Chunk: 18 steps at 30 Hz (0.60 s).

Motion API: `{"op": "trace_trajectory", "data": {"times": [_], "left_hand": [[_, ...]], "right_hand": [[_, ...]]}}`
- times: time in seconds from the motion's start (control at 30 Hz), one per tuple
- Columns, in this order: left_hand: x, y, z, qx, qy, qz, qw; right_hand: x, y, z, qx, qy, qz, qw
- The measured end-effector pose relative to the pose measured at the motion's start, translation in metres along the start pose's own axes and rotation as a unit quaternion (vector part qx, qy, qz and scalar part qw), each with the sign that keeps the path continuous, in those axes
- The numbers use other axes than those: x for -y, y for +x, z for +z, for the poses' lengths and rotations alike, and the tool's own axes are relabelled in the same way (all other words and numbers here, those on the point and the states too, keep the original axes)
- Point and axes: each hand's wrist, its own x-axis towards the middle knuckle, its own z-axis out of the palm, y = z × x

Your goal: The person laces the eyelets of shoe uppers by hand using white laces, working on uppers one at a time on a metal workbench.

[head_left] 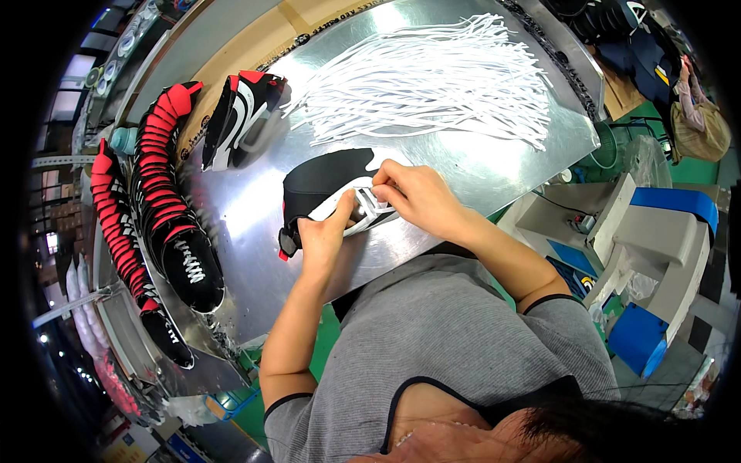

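Note:
A black shoe upper (pixel 323 179) with a white strip and a touch of red lies in front of me on the metal table. My left hand (pixel 324 231) grips its edge near the heel end, thumb on the white part. At the white lacing area, my right hand (pixel 413 193) pinches with thumb and fingertips; a bit of white lace seems to be between them, though the fingers partly hide it. Beyond the upper spreads a large heap of white shoelaces (pixel 432 77). Another black, white and red shoe upper (pixel 245 116) rests to the far left of them.
Two long rows of nested black and red shoe uppers (pixel 166 185) line the table's left side, their front ones laced in white. The metal table (pixel 255 301) has a raised rim. At right stand a grey machine with blue parts (pixel 648 224), a green basket (pixel 606 147) and another person (pixel 698 116).

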Motion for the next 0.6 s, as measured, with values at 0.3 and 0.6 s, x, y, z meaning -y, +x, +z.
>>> {"op": "trace_trajectory", "data": {"times": [0.3,0.6], "left_hand": [[0.004,0.002,-0.001,0.050,-0.006,0.007,0.999],[0.006,0.003,-0.001,0.123,-0.010,-0.002,0.992]], "right_hand": [[0.001,0.008,-0.004,0.057,-0.037,0.022,0.997],[-0.002,0.020,0.005,0.112,-0.111,0.045,0.986]]}}
